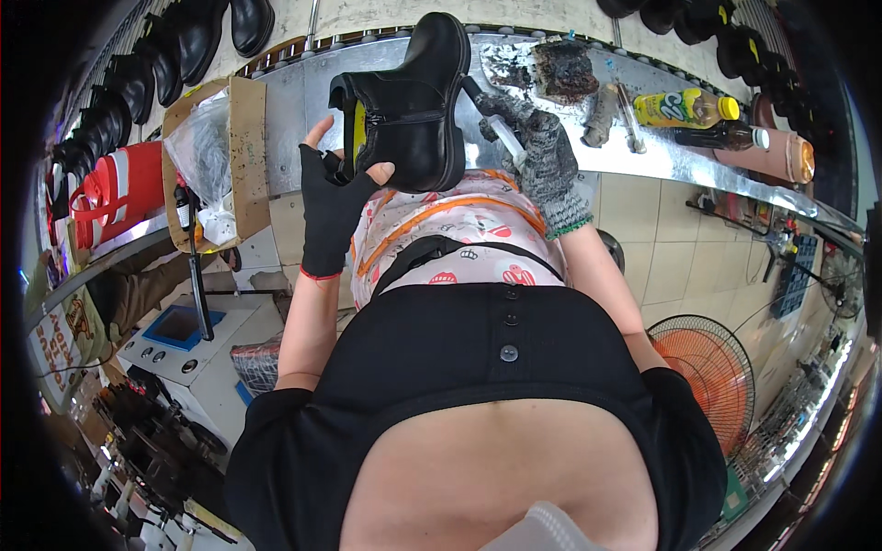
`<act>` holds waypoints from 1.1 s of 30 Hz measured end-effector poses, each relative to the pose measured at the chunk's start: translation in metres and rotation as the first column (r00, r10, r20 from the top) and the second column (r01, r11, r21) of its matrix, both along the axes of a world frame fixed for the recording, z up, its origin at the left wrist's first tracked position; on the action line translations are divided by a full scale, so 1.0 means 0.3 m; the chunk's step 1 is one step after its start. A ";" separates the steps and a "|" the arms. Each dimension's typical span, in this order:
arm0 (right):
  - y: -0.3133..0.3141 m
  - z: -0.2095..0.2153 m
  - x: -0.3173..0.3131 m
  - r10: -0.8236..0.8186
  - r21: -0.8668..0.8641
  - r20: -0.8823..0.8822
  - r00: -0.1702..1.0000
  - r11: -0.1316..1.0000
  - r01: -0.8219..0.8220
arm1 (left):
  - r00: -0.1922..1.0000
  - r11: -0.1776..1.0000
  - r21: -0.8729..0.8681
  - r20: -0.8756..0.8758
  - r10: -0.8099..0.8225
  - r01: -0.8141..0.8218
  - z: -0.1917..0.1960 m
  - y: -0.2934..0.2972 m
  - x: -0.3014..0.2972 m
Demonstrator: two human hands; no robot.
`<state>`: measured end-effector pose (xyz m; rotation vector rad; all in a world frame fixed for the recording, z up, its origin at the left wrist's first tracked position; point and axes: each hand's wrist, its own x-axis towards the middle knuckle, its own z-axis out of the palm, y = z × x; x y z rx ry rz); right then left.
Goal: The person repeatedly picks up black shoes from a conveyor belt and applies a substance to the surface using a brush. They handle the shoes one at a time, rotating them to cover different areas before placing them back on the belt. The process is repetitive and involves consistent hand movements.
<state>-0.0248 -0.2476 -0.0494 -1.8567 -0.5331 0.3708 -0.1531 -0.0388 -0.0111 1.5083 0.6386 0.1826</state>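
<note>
Black ankle boot (pixel 413 101) held up above the metal table (pixel 643 151) edge. Left hand (pixel 333 197), in a fingerless black glove, grasps it at the opening from below-left. Right hand (pixel 537 147), grey knit glove, fingers clenched on a small white tool just right of the boot's sole. Boot's long axis near vertical, toe pointing up, away from the person; both hands about equally near.

Bare metal bench (pixel 294 110) lies open left of the raised black boot (pixel 409 101), hemmed by a cardboard box (pixel 243 147), while bottles (pixel 684 108), tools and a dark block (pixel 562 69) crowd the right.
</note>
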 end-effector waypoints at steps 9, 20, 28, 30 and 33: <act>-0.046 0.046 -0.044 0.010 -0.098 -0.107 0.994 0.995 -0.021 | 0.995 0.951 -0.299 -0.079 0.062 -0.083 -0.084 -0.016 -0.069; -0.131 0.055 -0.017 0.067 0.128 -0.709 0.702 0.991 0.036 | 0.994 0.888 -0.449 -0.082 0.070 -0.100 -0.082 -0.062 -0.065; -0.213 0.092 -0.059 0.213 -0.123 -0.001 0.977 0.969 -0.212 | 0.993 0.888 -0.446 -0.083 0.080 -0.109 -0.068 -0.093 -0.048; -0.226 0.101 -0.072 0.184 -0.078 -0.132 0.974 0.978 -0.195 | 0.992 0.880 -0.460 -0.086 0.088 -0.118 -0.064 -0.106 -0.041; -0.240 0.137 -0.095 0.167 -0.012 -0.218 0.961 0.985 -0.174 | 0.990 0.854 -0.501 -0.089 0.112 -0.141 -0.030 -0.123 -0.020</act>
